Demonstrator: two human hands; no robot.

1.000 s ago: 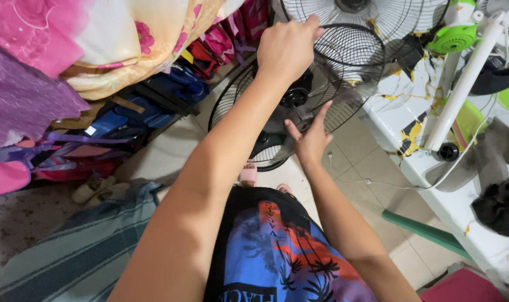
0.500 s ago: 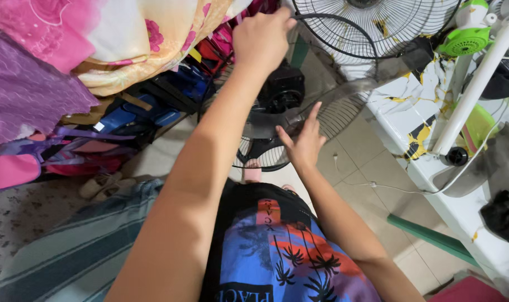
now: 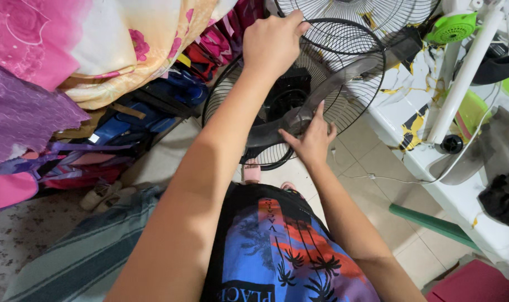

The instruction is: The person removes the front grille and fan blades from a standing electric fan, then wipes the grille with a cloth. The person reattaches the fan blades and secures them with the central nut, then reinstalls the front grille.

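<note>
Here we reach forward with both arms stretched over our lap. Our left hand (image 3: pixel 274 42) is clenched over the top rim of the black wire fan guard (image 3: pixel 344 106), knuckles up, fingers curled round the outer ring. Our right hand (image 3: pixel 310 140) sits lower, fingers spread and pressed flat against a grey translucent fan blade (image 3: pixel 299 117) inside the guard, grasping nothing.

The guard stands tilted on the tiled floor (image 3: pixel 372 168), just ahead of our knees. Room is tight: piled bags and folded cloth (image 3: pixel 98 50) crowd the left edge, a second fan's wire grille (image 3: pixel 366 11) stands just behind, and a white bench (image 3: pixel 461 196) with a white pole (image 3: pixel 461 78) closes the right. Only a narrow strip of floor lies open between.

The guard is thin, glossy metal wire in concentric rings and spokes; the blade is smooth plastic; the cloth is soft and patterned.
</note>
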